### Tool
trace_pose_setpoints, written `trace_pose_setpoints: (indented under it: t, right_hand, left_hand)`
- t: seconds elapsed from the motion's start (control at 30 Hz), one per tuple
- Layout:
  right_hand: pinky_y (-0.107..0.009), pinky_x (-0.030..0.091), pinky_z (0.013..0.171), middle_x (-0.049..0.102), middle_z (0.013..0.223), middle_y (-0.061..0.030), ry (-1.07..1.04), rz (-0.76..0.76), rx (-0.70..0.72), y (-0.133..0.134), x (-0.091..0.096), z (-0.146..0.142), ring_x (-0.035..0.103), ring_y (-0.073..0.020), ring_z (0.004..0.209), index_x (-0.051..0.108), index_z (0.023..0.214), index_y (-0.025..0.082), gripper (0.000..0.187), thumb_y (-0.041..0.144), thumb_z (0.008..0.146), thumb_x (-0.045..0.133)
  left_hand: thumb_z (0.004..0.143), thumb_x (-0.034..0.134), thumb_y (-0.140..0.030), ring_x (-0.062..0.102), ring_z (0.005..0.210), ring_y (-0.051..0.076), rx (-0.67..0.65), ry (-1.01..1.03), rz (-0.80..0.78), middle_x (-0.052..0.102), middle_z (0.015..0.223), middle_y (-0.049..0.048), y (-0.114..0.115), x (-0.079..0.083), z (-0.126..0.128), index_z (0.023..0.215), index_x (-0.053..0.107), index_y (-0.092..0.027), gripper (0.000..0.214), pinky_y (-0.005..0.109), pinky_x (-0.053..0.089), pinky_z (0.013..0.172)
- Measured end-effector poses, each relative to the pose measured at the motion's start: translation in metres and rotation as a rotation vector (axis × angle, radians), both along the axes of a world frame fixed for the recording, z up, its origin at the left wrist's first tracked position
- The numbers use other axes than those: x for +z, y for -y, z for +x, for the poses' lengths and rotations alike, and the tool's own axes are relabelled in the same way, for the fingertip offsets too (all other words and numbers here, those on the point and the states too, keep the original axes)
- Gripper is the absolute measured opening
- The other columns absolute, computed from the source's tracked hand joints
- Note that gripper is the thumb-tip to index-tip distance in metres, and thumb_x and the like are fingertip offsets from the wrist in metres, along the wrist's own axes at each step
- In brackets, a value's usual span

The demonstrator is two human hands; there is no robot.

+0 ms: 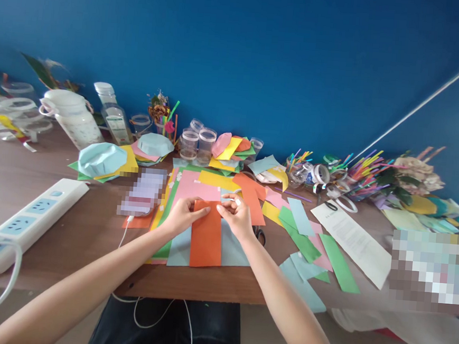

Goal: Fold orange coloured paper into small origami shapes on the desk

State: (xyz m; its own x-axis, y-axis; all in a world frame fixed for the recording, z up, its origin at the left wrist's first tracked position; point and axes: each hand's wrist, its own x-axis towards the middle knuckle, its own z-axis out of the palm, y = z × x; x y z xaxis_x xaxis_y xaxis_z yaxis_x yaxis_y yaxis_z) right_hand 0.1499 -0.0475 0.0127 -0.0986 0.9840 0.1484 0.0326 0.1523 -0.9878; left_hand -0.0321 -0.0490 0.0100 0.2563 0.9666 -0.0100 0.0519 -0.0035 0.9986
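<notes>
An orange paper strip [206, 244] stands lengthwise toward me, over light blue sheets [234, 251] near the table's front edge. My left hand [184, 214] is closed on its upper left edge, the thumb lying on top of the paper. At the upper right corner, my right hand [237, 213] pinches the same strip, with fingers curled and the thumb tip at the edge. Beneath and behind lie a pink sheet [191, 184] and a yellow strip [217, 180]. Another orange piece [253, 195] rests behind my right hand. Dark scissor handles [261, 236] show partly beside my right wrist.
To the left are a phone [142, 191] on a cable and a white power strip [37, 220]. Green strips [339, 263] and a printed white sheet [353, 242] lie right. Along the wall stand clear jars [206, 146], a bottle [116, 118] and bundled coloured straws [366, 172].
</notes>
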Motion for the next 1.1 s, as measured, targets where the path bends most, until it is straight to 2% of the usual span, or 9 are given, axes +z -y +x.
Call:
trace_pose_setpoints:
  t: [0.43, 0.87, 0.97, 1.03, 1.1]
  right_hand:
    - [-0.028, 0.054, 0.064, 0.067, 0.075, -0.0006, -0.043, -0.033, -0.015, -0.001, 0.002, 0.001, 0.065, -0.0156, 0.066, 0.057, 0.095, 0.022, 0.036, 0.040, 0.068, 0.073]
    - [-0.030, 0.054, 0.065, 0.067, 0.074, -0.0006, -0.031, -0.034, -0.027, 0.000, 0.004, 0.001, 0.064, -0.0159, 0.065, 0.058, 0.095, 0.021, 0.036, 0.041, 0.068, 0.073]
    - [-0.029, 0.054, 0.065, 0.068, 0.075, -0.0008, -0.024, -0.024, -0.020, -0.002, 0.000, 0.002, 0.065, -0.0160, 0.067, 0.058, 0.096, 0.021, 0.035, 0.039, 0.069, 0.071]
    - [-0.030, 0.054, 0.065, 0.068, 0.075, -0.0009, -0.001, -0.021, -0.021, -0.005, -0.005, 0.003, 0.065, -0.0167, 0.068, 0.058, 0.096, 0.021, 0.033, 0.039, 0.071, 0.069]
    - [-0.030, 0.054, 0.065, 0.069, 0.074, -0.0008, 0.054, -0.026, -0.058, -0.010, -0.011, 0.006, 0.066, -0.0175, 0.068, 0.058, 0.095, 0.021, 0.030, 0.037, 0.071, 0.067]
  left_hand:
    - [0.074, 0.066, -0.042, 0.066, 0.071, 0.019, 0.008, -0.018, 0.003, 0.069, 0.078, 0.0045, 0.005, 0.007, 0.002, 0.083, 0.062, -0.015, 0.029, 0.026, 0.051, 0.060]
    - [0.076, 0.064, -0.042, 0.066, 0.071, 0.019, 0.010, -0.038, 0.020, 0.069, 0.078, 0.0046, 0.004, 0.002, 0.002, 0.084, 0.062, -0.015, 0.028, 0.026, 0.051, 0.060]
    - [0.078, 0.062, -0.044, 0.066, 0.072, 0.021, 0.010, -0.097, 0.047, 0.069, 0.079, 0.0060, 0.004, 0.003, 0.002, 0.086, 0.061, -0.015, 0.030, 0.028, 0.052, 0.061]
    - [0.080, 0.060, -0.043, 0.066, 0.081, 0.023, 0.074, -0.218, 0.129, 0.070, 0.089, 0.0085, 0.004, 0.004, 0.001, 0.096, 0.060, -0.014, 0.033, 0.031, 0.053, 0.068]
    - [0.083, 0.054, -0.042, 0.061, 0.103, 0.026, 0.176, -0.412, 0.295, 0.064, 0.113, 0.0127, 0.006, 0.005, 0.001, 0.114, 0.055, -0.014, 0.041, 0.038, 0.050, 0.085]
